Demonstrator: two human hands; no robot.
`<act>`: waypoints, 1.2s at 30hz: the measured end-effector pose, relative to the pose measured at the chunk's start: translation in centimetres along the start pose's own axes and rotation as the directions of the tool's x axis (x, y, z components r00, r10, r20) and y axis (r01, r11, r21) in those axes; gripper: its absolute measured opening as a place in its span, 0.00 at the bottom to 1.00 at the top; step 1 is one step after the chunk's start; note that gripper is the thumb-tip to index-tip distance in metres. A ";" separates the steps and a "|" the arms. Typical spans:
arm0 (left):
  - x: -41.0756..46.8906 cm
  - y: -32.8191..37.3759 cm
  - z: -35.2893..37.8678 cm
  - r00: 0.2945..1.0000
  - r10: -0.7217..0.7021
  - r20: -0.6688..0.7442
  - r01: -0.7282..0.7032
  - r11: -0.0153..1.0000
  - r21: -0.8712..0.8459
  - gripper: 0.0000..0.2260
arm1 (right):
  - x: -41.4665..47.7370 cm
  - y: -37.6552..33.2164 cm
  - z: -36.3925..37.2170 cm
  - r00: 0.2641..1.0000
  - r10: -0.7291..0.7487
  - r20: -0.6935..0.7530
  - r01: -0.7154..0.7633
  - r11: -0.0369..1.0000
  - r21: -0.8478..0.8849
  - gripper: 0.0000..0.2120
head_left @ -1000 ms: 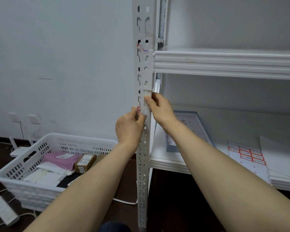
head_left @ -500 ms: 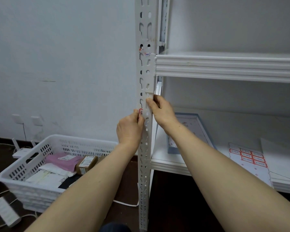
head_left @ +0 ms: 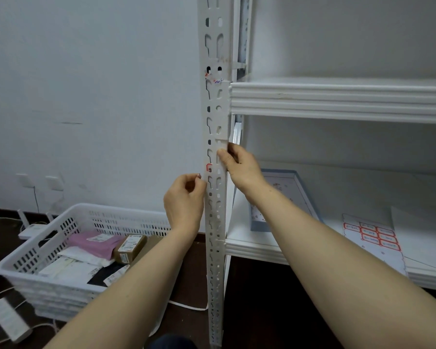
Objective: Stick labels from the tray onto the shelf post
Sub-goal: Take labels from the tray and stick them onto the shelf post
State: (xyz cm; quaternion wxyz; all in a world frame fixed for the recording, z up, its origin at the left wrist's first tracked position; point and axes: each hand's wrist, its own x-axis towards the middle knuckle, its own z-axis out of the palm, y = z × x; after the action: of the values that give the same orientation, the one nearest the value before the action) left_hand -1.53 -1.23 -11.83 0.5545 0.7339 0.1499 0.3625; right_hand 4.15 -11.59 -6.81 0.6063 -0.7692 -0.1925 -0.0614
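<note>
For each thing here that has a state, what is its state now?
shelf post: upright, gripped by the right hand.
right hand: grips the post's right edge.
left hand: fingers curled beside the post; unclear whether it holds anything.
red-edged label: on the post, above the left hand.
label sheet: flat on the lower shelf, some labels left.
basket: on the floor, holding parcels.
</note>
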 end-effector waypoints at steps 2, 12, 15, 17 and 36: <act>-0.8 -0.1 -0.4 0.999 -0.035 0.042 0.037 0.998 -0.054 0.04 | -0.7 0.3 -0.3 0.999 0.030 0.022 -0.031 0.999 0.031 0.16; -4.9 3.6 3.7 0.855 -0.204 0.476 0.312 0.937 -0.160 0.11 | -5.8 2.3 -6.6 0.962 0.261 0.082 -0.273 0.932 0.237 0.09; -5.5 4.5 6.0 0.804 -0.261 0.535 0.392 0.908 -0.146 0.12 | -6.3 2.8 -8.5 0.959 0.261 0.106 -0.280 0.928 0.245 0.09; -5.8 5.0 7.3 0.764 -0.298 0.572 0.459 0.875 -0.157 0.10 | -6.4 3.4 -9.9 0.964 0.251 0.091 -0.266 0.928 0.261 0.08; -3.8 4.9 14.4 0.432 -0.441 0.786 0.806 0.580 -0.118 0.09 | -3.4 8.1 -14.7 0.983 0.153 -0.105 -0.145 0.986 0.076 0.09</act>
State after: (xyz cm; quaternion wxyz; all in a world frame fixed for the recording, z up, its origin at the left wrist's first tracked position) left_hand 5.01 -15.44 -10.51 0.8256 0.5318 0.1103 -0.1532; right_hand 6.07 -27.97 -11.47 0.6448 -0.7557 -0.1025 -0.0517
